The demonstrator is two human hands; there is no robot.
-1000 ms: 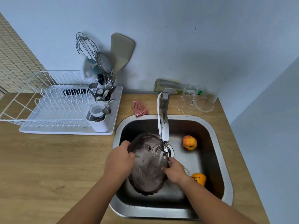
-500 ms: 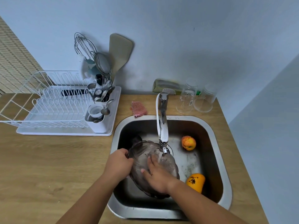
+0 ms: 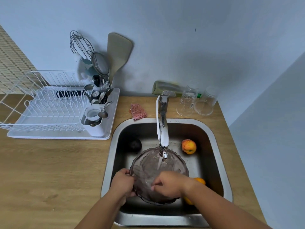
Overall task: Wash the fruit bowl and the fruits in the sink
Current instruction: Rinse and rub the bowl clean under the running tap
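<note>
Wooden table [image 3: 49,171] carries a steel sink [image 3: 219,156] set into its right part. A white dish rack [image 3: 54,113] stands at rear left. A pink scrub pad [image 3: 138,111], a bottle [image 3: 166,88] lying on its side and two upturned glasses [image 3: 188,103] sit behind the sink.

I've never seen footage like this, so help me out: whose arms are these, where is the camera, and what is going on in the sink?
The camera sits on a person's head, looking down at their own bare arms. The left hand grips the rim of a smoky transparent plastic fruit bowl under the running chrome tap; the right hand rubs inside it. In the steel sink lie a red-yellow apple, a dark round fruit and an orange fruit. A white dish rack stands on the wooden counter.
</note>
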